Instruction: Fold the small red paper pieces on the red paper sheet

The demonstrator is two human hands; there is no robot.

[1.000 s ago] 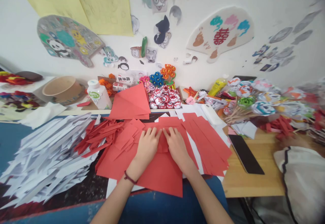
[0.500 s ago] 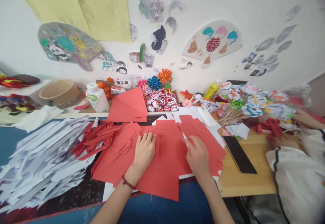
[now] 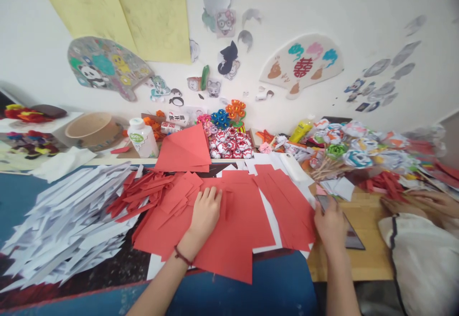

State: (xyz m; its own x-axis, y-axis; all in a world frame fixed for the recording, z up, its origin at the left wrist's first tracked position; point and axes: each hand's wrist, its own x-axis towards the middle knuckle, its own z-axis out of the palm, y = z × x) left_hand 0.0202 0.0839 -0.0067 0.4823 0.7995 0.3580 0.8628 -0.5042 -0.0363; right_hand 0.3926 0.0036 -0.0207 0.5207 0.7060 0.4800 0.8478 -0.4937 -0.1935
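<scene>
My left hand (image 3: pixel 207 208) rests on the spread of red paper sheets (image 3: pixel 233 249), its fingers curled down and closed on a small piece of red paper whose folded strip (image 3: pixel 226 204) shows to their right. Over on the wooden tabletop, my right hand (image 3: pixel 330 223) is on a smartphone (image 3: pixel 353 237), fingertips near its far end and thumb apart from them. Part of the phone is hidden beneath that hand. Cut red pieces (image 3: pixel 181 194) lie left of my left hand, and narrower red strips (image 3: pixel 143 194) are heaped beyond them.
Folded white paper strips (image 3: pixel 71 220) form a big pile at left. A white bottle (image 3: pixel 142 139), red-and-white paper flowers (image 3: pixel 231 143) and a yellow bottle (image 3: pixel 300 129) stand along the wall. At right, another person's hands (image 3: pixel 426 203) are near paper flowers (image 3: pixel 358 144).
My right hand has left the red sheets and moved right onto the phone. My left hand stays in place on the paper. The other person's hands have shifted slightly.
</scene>
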